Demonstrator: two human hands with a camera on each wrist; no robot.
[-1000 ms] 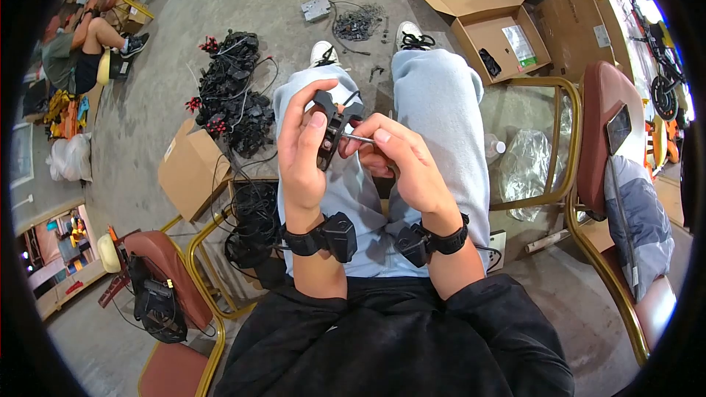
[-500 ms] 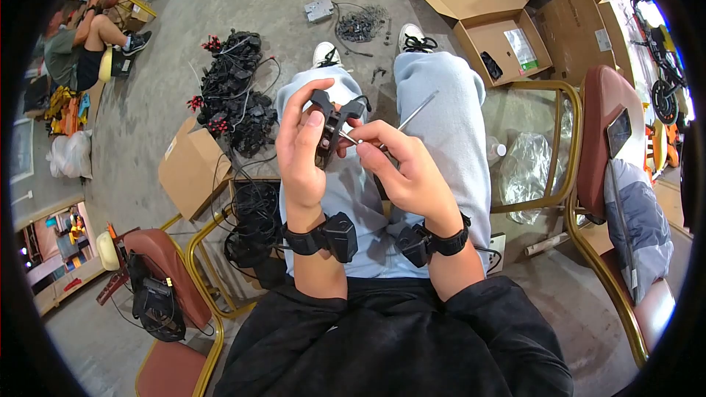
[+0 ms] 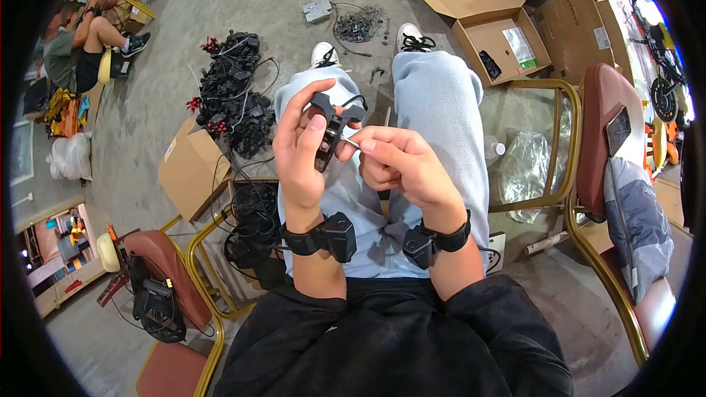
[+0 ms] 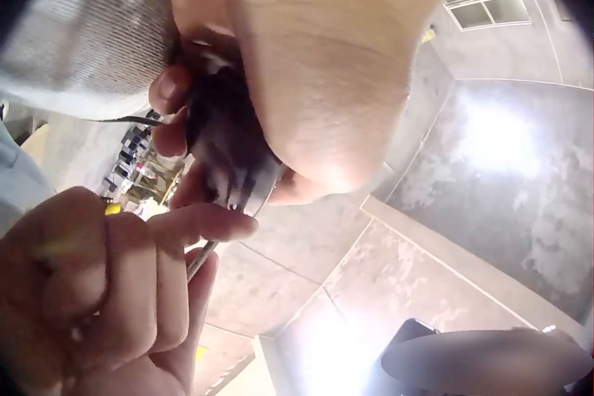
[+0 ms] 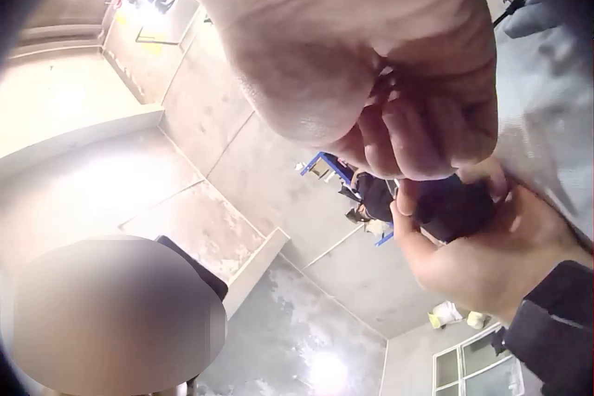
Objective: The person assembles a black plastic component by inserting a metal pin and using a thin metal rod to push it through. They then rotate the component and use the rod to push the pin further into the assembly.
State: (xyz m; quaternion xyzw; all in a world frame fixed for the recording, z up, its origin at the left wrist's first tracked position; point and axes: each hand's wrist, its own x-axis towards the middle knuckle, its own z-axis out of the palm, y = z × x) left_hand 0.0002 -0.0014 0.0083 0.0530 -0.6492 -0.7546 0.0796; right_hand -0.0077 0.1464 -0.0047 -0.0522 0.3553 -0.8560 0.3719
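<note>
Near the middle of the head view, above my pale trousers (image 3: 441,103), I grip a black bracket (image 3: 331,134) in my left hand (image 3: 298,158), thumb on its near left side and forefinger arched over its upper end. I judge that this hold steadies it while leaving its right side free. My right hand (image 3: 410,165) pinches a thin metal rod (image 3: 352,142) between thumb and forefinger, the other fingers folded beneath, which seems suited to guiding something so slim. The rod points at the bracket's right side; whether its tip sits in anything I can't fairly tell, as my hands block the wrist views. Toward the top centre, a heap of small dark parts (image 3: 359,26) lies on the floor (image 3: 283,0) beyond my shoes, with a tangle of black cables (image 3: 239,103) at upper left, probably put there to leave legroom.
</note>
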